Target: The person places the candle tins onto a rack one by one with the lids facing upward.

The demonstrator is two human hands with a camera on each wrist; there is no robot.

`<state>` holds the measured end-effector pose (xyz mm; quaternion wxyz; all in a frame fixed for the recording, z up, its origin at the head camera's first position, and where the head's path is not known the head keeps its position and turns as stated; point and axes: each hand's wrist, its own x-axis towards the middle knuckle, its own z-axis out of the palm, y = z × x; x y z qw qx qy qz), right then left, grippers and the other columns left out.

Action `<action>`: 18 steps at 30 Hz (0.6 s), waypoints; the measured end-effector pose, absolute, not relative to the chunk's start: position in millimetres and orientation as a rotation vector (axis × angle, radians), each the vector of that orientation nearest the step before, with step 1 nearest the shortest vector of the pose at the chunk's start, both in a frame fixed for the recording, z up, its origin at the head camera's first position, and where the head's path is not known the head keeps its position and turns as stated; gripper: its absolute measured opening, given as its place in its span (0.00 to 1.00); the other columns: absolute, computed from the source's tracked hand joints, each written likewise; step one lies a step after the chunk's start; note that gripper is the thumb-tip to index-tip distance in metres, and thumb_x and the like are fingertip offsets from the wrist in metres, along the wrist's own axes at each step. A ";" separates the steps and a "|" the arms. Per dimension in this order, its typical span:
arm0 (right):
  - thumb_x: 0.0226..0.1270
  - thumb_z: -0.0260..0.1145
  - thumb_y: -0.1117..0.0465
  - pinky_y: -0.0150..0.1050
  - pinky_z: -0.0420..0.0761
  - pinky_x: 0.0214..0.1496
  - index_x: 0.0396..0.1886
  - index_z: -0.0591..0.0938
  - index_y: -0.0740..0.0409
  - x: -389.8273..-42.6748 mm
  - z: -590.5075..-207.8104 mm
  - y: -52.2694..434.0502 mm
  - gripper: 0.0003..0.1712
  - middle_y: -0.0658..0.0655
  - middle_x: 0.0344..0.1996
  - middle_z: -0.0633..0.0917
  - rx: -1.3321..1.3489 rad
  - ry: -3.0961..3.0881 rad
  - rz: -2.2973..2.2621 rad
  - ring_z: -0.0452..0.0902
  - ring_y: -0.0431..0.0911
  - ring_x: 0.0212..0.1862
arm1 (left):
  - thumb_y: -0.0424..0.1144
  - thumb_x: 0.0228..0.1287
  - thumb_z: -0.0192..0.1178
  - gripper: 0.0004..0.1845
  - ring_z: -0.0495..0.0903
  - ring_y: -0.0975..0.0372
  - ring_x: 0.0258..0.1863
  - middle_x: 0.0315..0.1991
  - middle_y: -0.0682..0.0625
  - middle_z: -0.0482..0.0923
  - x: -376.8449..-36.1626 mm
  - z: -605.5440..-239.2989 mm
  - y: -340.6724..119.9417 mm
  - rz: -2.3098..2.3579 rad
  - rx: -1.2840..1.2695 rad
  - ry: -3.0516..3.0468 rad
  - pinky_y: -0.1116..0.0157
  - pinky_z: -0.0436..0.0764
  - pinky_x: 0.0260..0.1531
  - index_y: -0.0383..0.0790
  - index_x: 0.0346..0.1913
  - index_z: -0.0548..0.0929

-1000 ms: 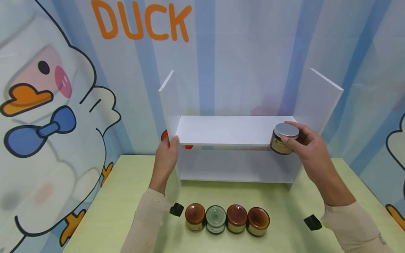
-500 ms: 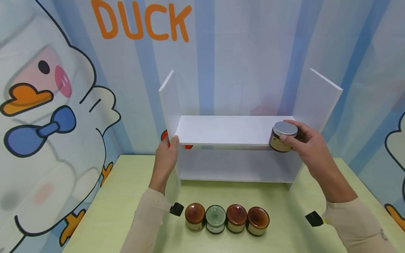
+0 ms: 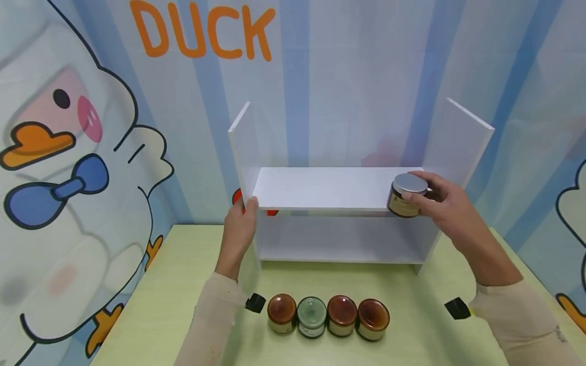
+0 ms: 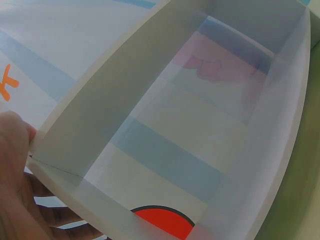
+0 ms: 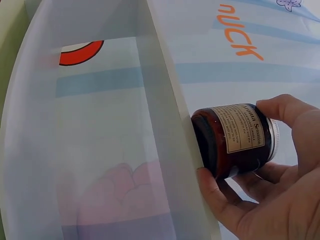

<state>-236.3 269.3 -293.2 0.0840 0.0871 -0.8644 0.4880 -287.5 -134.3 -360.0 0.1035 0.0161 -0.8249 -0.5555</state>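
Right hand point(image 3: 446, 206) has its fingers curled round a dark jar w/ a silver lid point(image 3: 406, 195), pinching it by the sides just under the lid. Jar sits at the right end of the upper board of a white shelf unit point(image 3: 329, 190), right by the front edge, close to the right side panel. In the right wrist view the jar point(image 5: 235, 140) has a tan paper label and reddish-brown contents, bottom looks like it's touching the board, but can't tell 100% if it's fully resting or a hair above it. Thumb point(image 5: 287, 112) on one side, other fingers wrapped on the opposite side.

Left hand point(image 3: 240, 226) is on the left side panel of the shelf unit, thumb up against the front edge approx where the upper board meets it, fingers going round the outside. From the left wrist cam you only get the palm and thumb point(image 4: 12, 150) pressed to the panel edge, so fingers look fairly relaxed but can't say more than that.

Down on the yellow-green counter point(image 3: 174, 284), in front of the shelf unit, four more jars in a row touching each other: brown lid point(image 3: 282, 311), greenish one point(image 3: 312, 314), then two more brown point(image 3: 342, 313) point(image 3: 373, 317). Lower shelf has nothing on it that I can see. Backdrop is a cartoon duck wall point(image 3: 68, 168) w/ orange DUCK lettering point(image 3: 201, 33)
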 end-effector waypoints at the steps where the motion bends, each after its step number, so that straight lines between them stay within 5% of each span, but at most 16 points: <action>1: 0.75 0.62 0.47 0.26 0.79 0.45 0.78 0.65 0.50 -236.6 -292.3 269.5 0.36 0.59 0.66 0.70 0.262 -2.586 1.459 0.71 0.41 0.55 | 0.60 0.77 0.41 0.32 0.72 0.49 0.62 0.68 0.44 0.72 -287.4 -359.9 -134.2 -1.640 0.049 -2.434 0.40 0.70 0.62 0.44 0.73 0.69; 18: 0.75 0.62 0.44 0.29 0.80 0.46 0.79 0.62 0.52 -241.8 -277.3 271.9 0.40 0.63 0.68 0.69 0.286 -2.721 1.415 0.69 0.48 0.60 | 0.60 0.77 0.41 0.33 0.72 0.49 0.61 0.67 0.44 0.73 -288.3 -360.9 -134.8 -1.650 0.051 -2.429 0.41 0.70 0.62 0.43 0.72 0.70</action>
